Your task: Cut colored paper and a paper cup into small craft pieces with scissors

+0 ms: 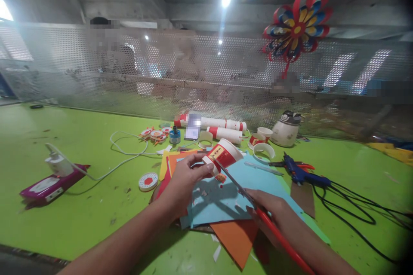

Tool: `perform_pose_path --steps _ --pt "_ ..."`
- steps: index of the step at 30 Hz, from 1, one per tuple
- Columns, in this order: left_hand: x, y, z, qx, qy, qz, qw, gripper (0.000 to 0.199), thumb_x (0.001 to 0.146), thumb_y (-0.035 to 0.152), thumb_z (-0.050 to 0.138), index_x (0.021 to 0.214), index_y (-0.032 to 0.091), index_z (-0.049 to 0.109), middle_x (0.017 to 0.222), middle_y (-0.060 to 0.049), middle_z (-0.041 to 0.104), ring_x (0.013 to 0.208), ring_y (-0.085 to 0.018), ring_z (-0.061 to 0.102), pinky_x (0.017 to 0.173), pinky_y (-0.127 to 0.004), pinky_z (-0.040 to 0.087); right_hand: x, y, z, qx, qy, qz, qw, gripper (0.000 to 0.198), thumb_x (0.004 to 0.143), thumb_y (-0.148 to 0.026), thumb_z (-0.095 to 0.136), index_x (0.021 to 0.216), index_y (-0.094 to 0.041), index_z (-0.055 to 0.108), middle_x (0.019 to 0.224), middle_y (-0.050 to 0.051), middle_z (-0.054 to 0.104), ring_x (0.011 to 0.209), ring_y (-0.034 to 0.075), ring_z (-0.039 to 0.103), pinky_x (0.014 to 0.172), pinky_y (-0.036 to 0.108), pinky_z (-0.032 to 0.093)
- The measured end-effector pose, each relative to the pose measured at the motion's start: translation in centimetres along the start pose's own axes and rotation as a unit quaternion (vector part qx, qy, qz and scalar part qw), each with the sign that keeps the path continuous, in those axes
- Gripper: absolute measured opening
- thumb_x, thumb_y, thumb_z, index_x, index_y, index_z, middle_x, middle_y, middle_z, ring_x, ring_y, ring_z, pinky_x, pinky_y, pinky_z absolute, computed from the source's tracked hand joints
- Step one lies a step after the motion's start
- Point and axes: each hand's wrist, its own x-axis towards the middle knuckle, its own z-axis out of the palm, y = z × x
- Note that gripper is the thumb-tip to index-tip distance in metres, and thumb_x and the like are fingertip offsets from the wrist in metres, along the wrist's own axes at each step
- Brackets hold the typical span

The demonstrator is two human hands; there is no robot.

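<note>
A red and white paper cup (228, 154) lies tilted in my left hand (190, 175), with thumb and fingers closed around its narrow end. My right hand (271, 206) grips red-handled scissors (240, 188). The tips of their metal blades meet the cup near its narrow end; whether they have cut into it I cannot tell. Beneath both hands is a stack of coloured sheets, light blue paper (213, 206) uppermost, with orange paper (237, 240) sticking out in front. Small red and white scraps are scattered on the blue sheet.
Behind the paper lie stacked paper cups (226, 135), cut cup rings (263, 151), a blue bottle (174, 136) and a phone (192, 132). A blue glue gun (300, 174) with black cable is at right, a purple power strip (53, 184) at left. A mesh screen (155, 77) bounds the table.
</note>
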Motion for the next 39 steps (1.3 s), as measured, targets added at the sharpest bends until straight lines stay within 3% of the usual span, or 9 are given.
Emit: perform_pose_path --steps 5,11,16,20,24,26,30,36,39 --pt "0.0 -0.2 -0.1 0.003 -0.005 0.016 1.0 0.038 0.069 0.026 0.074 0.102 0.012 0.062 0.098 -0.016 0.069 0.087 -0.027 0.066 0.078 -0.039 0.05 0.0 -0.2 -0.2 -0.011 -0.014 0.013 1.0 0.04 0.081 -0.024 0.053 0.119 -0.031 0.064 0.098 0.003 0.076 0.088 0.03 0.069 0.062 0.03 0.052" --pt "0.2 -0.3 -0.1 -0.018 -0.003 0.001 1.0 0.038 0.068 0.025 0.075 0.101 0.014 0.06 0.096 -0.012 0.07 0.087 -0.025 0.067 0.079 -0.037 0.051 0.2 0.1 0.1 0.021 -0.027 0.02 0.999 0.038 0.082 -0.021 0.049 0.114 -0.029 0.066 0.07 0.0 0.077 0.068 0.024 0.07 0.057 0.027 0.05" --pt "0.2 -0.1 0.0 -0.092 -0.017 -0.026 0.995 0.033 0.076 0.027 0.069 0.104 0.015 0.055 0.091 -0.012 0.07 0.083 -0.022 0.068 0.077 -0.036 0.052 0.3 0.4 -0.1 0.01 -0.013 0.0 1.0 0.036 0.079 -0.023 0.054 0.112 -0.029 0.068 0.093 0.002 0.076 0.082 0.027 0.069 0.065 0.03 0.052" --pt "0.5 -0.1 -0.2 -0.069 -0.01 -0.012 0.998 0.036 0.075 0.026 0.07 0.104 0.014 0.054 0.092 -0.012 0.07 0.079 -0.02 0.068 0.077 -0.035 0.053 0.4 1.0 0.1 0.009 -0.006 -0.007 1.0 0.038 0.083 -0.026 0.05 0.119 -0.027 0.064 0.109 0.005 0.072 0.096 0.03 0.066 0.072 0.034 0.052" --pt "0.4 0.0 0.0 -0.033 0.001 0.005 0.999 0.035 0.072 0.026 0.072 0.101 0.014 0.055 0.097 -0.012 0.067 0.082 -0.022 0.067 0.074 -0.037 0.054 0.3 0.9 0.1 0.011 -0.008 -0.006 1.0 0.039 0.082 -0.027 0.052 0.119 -0.027 0.064 0.11 0.005 0.072 0.096 0.031 0.066 0.072 0.034 0.052" --pt "0.2 0.1 0.2 -0.012 -0.006 0.017 1.0 0.033 0.071 0.026 0.072 0.098 0.015 0.057 0.102 -0.012 0.066 0.085 -0.023 0.066 0.075 -0.038 0.054 0.1 0.1 -0.3 0.017 -0.011 0.005 1.0 0.04 0.083 -0.027 0.051 0.121 -0.026 0.062 0.102 0.005 0.075 0.09 0.03 0.068 0.066 0.032 0.053" --pt "-0.1 0.1 0.4 0.001 -0.015 0.022 1.0 0.028 0.073 0.027 0.07 0.095 0.015 0.059 0.103 -0.012 0.066 0.085 -0.024 0.066 0.076 -0.039 0.052 -0.6 -2.1 -1.2 0.052 -0.056 0.048 0.996 0.035 0.088 -0.025 0.043 0.114 -0.029 0.066 0.064 0.0 0.076 0.073 0.026 0.072 0.056 0.027 0.05" --pt "0.1 -0.1 0.1 -0.029 0.002 0.004 1.0 0.037 0.065 0.026 0.077 0.096 0.015 0.06 0.102 -0.012 0.067 0.084 -0.024 0.067 0.076 -0.038 0.052 -0.3 -1.8 -0.7 0.044 -0.039 0.046 0.997 0.027 0.086 -0.027 0.045 0.093 -0.028 0.071 0.051 -0.002 0.071 0.058 0.022 0.07 0.048 0.023 0.046" --pt "0.3 -0.1 0.0 -0.056 0.0 0.001 0.998 0.036 0.07 0.029 0.073 0.1 0.015 0.059 0.098 -0.011 0.068 0.083 -0.021 0.067 0.076 -0.035 0.051 -0.2 -0.8 -0.2 0.036 -0.027 0.037 0.998 0.025 0.085 -0.027 0.048 0.095 -0.027 0.071 0.066 -0.001 0.076 0.067 0.023 0.07 0.055 0.025 0.049"
